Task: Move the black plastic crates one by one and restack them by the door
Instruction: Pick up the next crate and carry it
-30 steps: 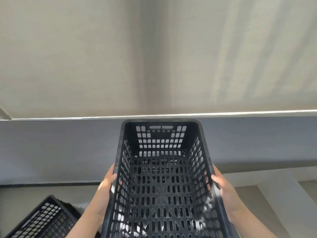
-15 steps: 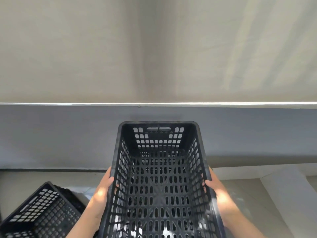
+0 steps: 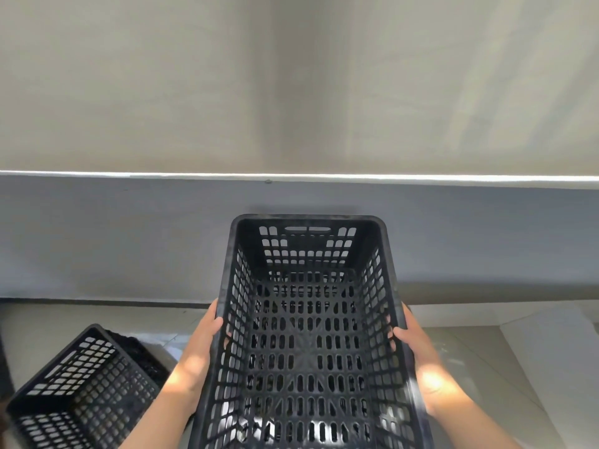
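The person carries one crate [image 3: 308, 335] level in front of them, open side up, its far end pointing to 12 o'clock at the wall [image 3: 129, 238]. The left hand [image 3: 202, 345] clamps the rim at 9 o'clock and the right hand [image 3: 411, 341] at 3 o'clock, fingers hooked over each edge, likely to keep the load balanced and square for stacking. A second crate [image 3: 81, 384] sits on the floor [image 3: 470, 351] at 8 o'clock, tilted. No door shows.
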### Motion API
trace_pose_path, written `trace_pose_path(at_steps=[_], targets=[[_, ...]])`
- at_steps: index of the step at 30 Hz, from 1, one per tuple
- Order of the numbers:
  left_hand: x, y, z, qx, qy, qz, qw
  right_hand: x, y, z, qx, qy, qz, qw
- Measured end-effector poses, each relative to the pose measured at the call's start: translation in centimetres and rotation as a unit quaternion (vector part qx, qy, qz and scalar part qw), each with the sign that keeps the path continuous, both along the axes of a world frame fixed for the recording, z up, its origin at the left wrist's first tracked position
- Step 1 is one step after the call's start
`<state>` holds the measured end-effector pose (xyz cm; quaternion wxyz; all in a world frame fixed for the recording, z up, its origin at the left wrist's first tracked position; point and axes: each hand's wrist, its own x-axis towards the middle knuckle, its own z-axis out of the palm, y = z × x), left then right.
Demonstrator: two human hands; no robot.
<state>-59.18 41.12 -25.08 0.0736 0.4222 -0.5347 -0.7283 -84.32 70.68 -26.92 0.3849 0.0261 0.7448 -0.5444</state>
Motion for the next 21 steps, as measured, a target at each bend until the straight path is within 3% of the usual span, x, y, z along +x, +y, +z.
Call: trace_pose_path(at_steps=[7, 21], targets=[[0.0, -0.5, -0.1, 0.022, -0.001, 0.005, 1.000, 0.6, 0.0, -0.2, -0.044, -0.012, -0.016, 0.999], [-0.9, -0.2, 0.6, -0.043, -0.029, -0.015, 0.999, 1.1, 0.6, 0.6, -0.090, -0.019, -0.001, 0.996]])
